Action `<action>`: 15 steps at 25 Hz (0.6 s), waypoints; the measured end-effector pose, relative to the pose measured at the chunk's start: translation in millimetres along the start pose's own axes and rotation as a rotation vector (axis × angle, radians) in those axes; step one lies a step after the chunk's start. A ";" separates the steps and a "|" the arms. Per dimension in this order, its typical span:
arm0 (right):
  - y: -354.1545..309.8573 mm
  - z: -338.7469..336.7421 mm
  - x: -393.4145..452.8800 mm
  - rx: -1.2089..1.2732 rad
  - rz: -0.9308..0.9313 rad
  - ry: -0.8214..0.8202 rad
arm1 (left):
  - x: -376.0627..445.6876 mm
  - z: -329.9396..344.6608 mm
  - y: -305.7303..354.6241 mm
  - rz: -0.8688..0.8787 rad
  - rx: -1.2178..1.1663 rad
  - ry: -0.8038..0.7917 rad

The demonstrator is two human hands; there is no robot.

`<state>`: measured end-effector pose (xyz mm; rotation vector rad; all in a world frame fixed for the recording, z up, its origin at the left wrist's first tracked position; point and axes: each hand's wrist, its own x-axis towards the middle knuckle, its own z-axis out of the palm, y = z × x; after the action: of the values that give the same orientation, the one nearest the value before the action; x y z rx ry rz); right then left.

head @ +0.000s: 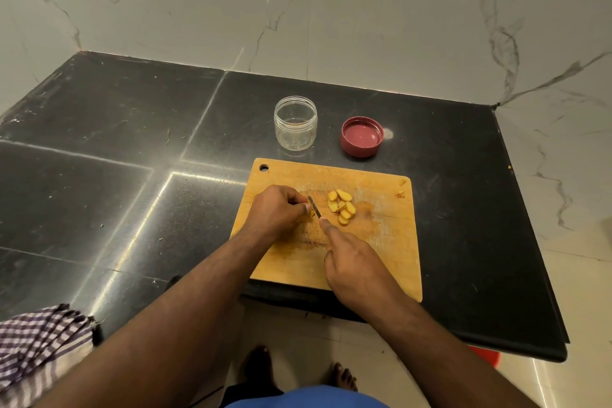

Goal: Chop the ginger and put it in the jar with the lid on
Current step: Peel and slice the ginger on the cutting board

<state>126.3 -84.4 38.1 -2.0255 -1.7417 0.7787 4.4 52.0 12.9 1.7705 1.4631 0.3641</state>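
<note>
At frame centre on the cutting board (381,242), the left hand (278,212) pinches the ginger stub (312,213), fingers curled; the right hand (356,267) grips the knife (315,207). Keep fingertips tucked, slices (342,207) thin.

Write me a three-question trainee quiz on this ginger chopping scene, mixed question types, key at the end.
1. True or false: the jar already holds ginger slices.
2. The lid lies: A) on the jar B) on the counter, right of the jar C) on the cutting board.
3. Which hand grips the knife?

Key: 1 false, it is empty. 2 B. 3 The right hand; the left hand steadies the ginger piece.
</note>
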 end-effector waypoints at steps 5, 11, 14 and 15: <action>-4.3 -9.9 11.6 0.011 0.020 -0.046 | 1.2 -2.7 1.4 -0.012 -0.011 -0.019; -5.0 -10.2 11.0 0.044 0.053 -0.063 | -1.7 -4.4 0.6 -0.005 -0.011 -0.039; -6.7 -8.2 9.5 0.053 0.056 -0.052 | -2.0 -5.4 1.9 0.010 -0.003 -0.048; -7.4 -8.0 11.0 0.055 0.059 -0.051 | -1.8 -5.7 2.3 0.012 0.000 -0.051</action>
<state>126.4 -71.6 46.7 -2.0455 -1.6761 0.8942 1.7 52.5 18.6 1.7768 1.4174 0.3228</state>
